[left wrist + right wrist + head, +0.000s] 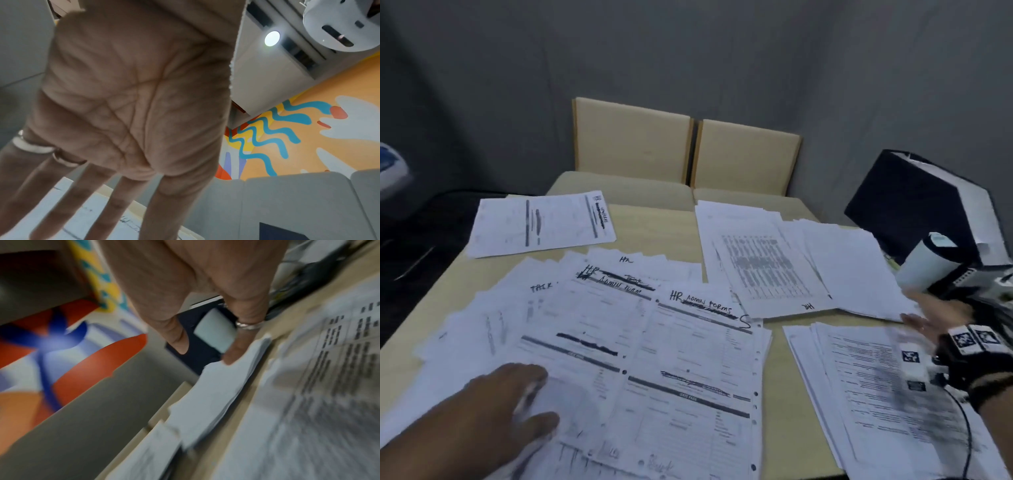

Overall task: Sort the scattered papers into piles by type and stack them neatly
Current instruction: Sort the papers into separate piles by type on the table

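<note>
Papers cover the beige table (654, 233). A fanned spread of HR admin forms (688, 359) fills the front left, and my left hand (541, 394) rests flat on it with straight, spread fingers (115, 206). A lone HR sheet (541, 222) lies at the back left. At the back right sits a pile topped by a printed grid sheet (767, 267), overlapped by blank white sheets (852, 267). Text pages (866, 377) are piled at the front right. My right hand (928, 318) is blurred; one finger (236, 353) touches the white stack's corner (226, 386), with the thumb apart.
Two beige chairs (633, 140) stand behind the table. A black binder (907, 202) and a white roll (928, 260) crowd the right edge. A black cable (962, 421) runs over the text pages. A dark surface (421, 246) lies beside the table's left edge.
</note>
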The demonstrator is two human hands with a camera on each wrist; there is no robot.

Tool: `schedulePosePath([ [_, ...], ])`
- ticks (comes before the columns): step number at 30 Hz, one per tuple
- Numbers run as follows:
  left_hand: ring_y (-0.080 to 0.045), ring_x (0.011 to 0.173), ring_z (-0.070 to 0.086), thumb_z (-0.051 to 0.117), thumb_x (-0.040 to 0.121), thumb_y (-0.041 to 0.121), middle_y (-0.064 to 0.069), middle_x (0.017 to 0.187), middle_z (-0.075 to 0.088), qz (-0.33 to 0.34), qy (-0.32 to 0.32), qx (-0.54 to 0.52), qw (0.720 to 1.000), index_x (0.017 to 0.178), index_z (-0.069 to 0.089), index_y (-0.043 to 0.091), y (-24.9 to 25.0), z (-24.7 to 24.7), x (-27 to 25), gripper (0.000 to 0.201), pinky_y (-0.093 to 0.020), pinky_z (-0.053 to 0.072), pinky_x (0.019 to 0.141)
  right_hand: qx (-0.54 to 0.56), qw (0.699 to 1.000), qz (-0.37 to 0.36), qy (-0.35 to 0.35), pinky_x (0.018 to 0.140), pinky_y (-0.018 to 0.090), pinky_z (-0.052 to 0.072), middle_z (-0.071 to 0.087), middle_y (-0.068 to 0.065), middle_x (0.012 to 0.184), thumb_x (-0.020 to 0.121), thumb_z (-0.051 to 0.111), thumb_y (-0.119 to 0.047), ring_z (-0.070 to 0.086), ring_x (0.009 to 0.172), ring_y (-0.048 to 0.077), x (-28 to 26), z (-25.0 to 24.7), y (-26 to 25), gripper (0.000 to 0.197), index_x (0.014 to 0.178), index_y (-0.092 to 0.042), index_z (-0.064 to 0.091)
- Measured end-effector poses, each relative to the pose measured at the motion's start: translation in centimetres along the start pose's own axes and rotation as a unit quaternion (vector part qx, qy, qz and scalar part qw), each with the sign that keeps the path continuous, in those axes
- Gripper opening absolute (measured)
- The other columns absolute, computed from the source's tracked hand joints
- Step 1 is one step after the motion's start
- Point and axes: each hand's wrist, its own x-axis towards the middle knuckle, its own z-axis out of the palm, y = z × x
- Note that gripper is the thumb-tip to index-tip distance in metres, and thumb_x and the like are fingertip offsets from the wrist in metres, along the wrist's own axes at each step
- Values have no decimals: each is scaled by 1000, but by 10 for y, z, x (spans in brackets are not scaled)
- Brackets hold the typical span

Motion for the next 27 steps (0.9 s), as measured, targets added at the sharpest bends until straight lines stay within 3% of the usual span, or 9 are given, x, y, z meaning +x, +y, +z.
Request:
schedulePosePath([
  [2, -17, 125, 47, 45, 71, 96, 14, 136, 41, -7, 31, 30, 999, 124, 37, 45, 19, -22, -16, 74, -35, 43, 106, -30, 999, -34, -31, 82, 44, 62, 55, 6, 144, 60, 94, -64, 73, 95, 22, -10, 4, 13, 101, 137, -16, 50],
  [6, -28, 149, 29, 58, 93, 67, -4, 166, 15, -53, 32, 32, 998, 158, 18, 25, 22, -18, -20, 87, -38, 39, 113, -82, 971, -151, -167, 89, 48, 56, 52, 5, 133, 83, 84, -26, 67, 102, 27, -232, 86, 7, 65, 138, -17, 49],
  [9, -31, 153, 20, 58, 94, 65, -5, 170, 5, -55, 39, 29, 997, 163, 7, 25, 30, -18, -22, 95, -38, 35, 117, -202, 917, -122, -321, 89, 43, 58, 60, -4, 124, 53, 85, -70, 69, 107, 19, -329, 122, 22, 86, 125, -32, 55],
  [12, -32, 151, 22, 61, 91, 66, -5, 167, 12, -70, 63, 20, 995, 162, 10, 24, 25, -14, -16, 97, -41, 39, 115, -370, 860, -172, -308, 114, 43, 41, 45, 0, 143, 31, 67, -99, 50, 134, 21, -353, 152, 51, 131, 143, -35, 40],
  [17, -34, 146, 26, 74, 79, 69, -9, 156, 22, -116, 98, -31, 988, 162, 2, 18, 17, -16, -14, 121, -41, 42, 111, -462, 848, -127, -225, 110, 57, 42, 48, 26, 147, 36, 94, -73, 54, 131, 39, -330, 163, 97, 143, 157, -24, 34],
  [19, -31, 137, 39, 80, 75, 66, -8, 149, 25, -118, 97, -49, 987, 160, 7, 19, 17, -16, -13, 122, -38, 48, 104, -356, 901, -166, -181, 106, 70, 42, 33, -8, 135, 10, 94, -71, 65, 112, 33, -283, 159, 126, 157, 154, -42, 39],
  [21, -27, 128, 47, 85, 72, 62, -6, 141, 30, -123, 90, -71, 986, 154, 19, 19, 19, -17, -12, 114, -36, 51, 98, -232, 940, -105, -229, 105, 60, 47, 61, 11, 107, 19, 86, -63, 70, 86, 15, -279, 156, 110, 126, 137, -47, 46],
  [24, -26, 129, 37, 88, 65, 63, -4, 134, 32, -145, 95, -58, 983, 142, 31, 20, 19, -19, -12, 105, -37, 48, 101, -135, 950, -76, -270, 39, 44, 57, 59, 15, 55, 82, 75, -56, 62, 34, 27, -322, 141, 67, 42, 106, -24, 61],
  [27, -28, 133, 35, 91, 63, 60, -6, 139, 30, -162, 99, -67, 980, 143, 30, 18, 16, -23, -13, 110, -38, 48, 103, -236, 913, -116, -313, 36, 24, 52, 53, 18, 47, 99, 71, -22, 59, 44, 36, -308, 139, 61, 13, 101, -10, 64],
])
